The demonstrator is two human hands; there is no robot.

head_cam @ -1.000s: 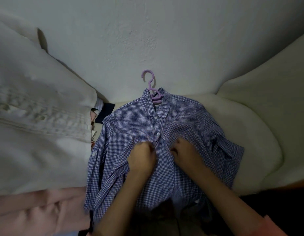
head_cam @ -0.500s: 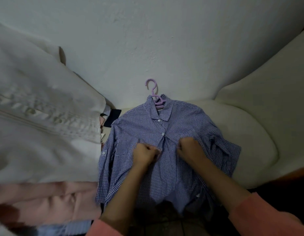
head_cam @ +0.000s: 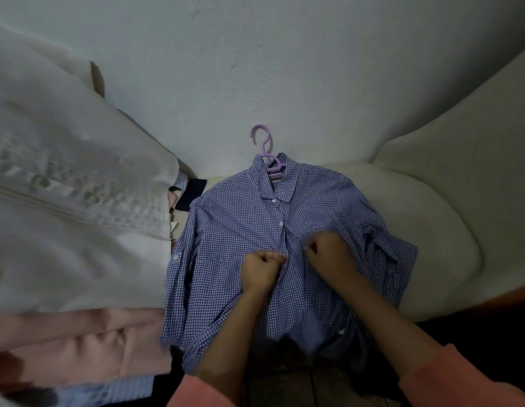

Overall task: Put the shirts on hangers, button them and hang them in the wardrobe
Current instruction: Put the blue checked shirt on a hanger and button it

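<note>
A blue-and-white checked shirt (head_cam: 240, 218) lies front up on a cream cushion, with a lilac plastic hanger (head_cam: 265, 151) inside its collar and the hook sticking out toward the wall. Two white buttons below the collar look fastened. My left hand (head_cam: 262, 270) pinches the left edge of the placket at mid-chest. My right hand (head_cam: 329, 251) grips the right front panel just beside it, fingers curled into the cloth. The two hands are a short gap apart. The shirt's hem hangs over the cushion's front edge behind my forearms.
A white garment (head_cam: 67, 215) with lace trim fills the left side, over a pink garment (head_cam: 79, 345) and a striped one (head_cam: 120, 392). A dark item (head_cam: 192, 192) peeks out by the shirt's left shoulder. A cream sofa cushion (head_cam: 431, 230) and armrest curve round the right; a white wall stands behind.
My hands have moved slightly apart along the placket, the right one lifting cloth up and to the right. The camera has shifted, so the shirt sits lower in view.
</note>
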